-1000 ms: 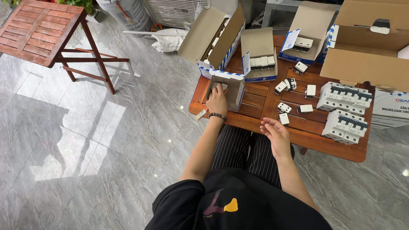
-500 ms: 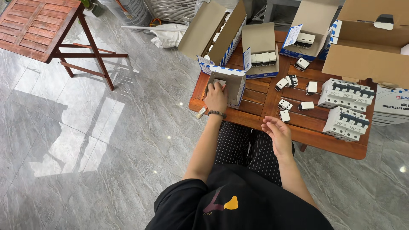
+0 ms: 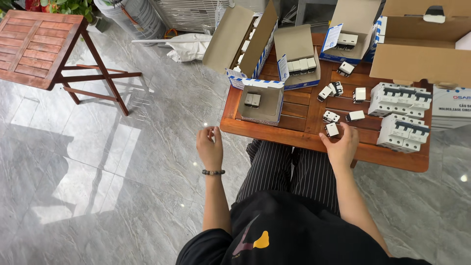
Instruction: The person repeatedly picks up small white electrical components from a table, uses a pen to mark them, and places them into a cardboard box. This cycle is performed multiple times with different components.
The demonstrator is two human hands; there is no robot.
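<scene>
Presently, the right hand (image 3: 341, 145) is seen resting on the near part of the wooden counter (image 3: 299, 135), fingers loosely curled over a small white breaker (image 3: 332, 129); whether it is actually gripped cannot be told. The left hand (image 3: 210, 146) is held off the counter's left edge, above the grey marble floor (image 3: 122, 162), fingers half curled and holding nothing, a beaded bracelet (image 3: 213, 172) worn at the wrist.

More small white breakers are scattered just beyond the right hand: one (image 3: 330, 116) close by, another (image 3: 355, 116) to its right. An open carton (image 3: 262, 102) with two breakers inside is set at the counter's left side, nearest the left hand. Two further open cartons (image 3: 297, 59) (image 3: 351, 32) are placed along the far side. Two large multi-pole breaker blocks (image 3: 403, 131) (image 3: 400, 99) are stacked at the right. A folding wooden table (image 3: 37, 46) is noted well apart, far left.
</scene>
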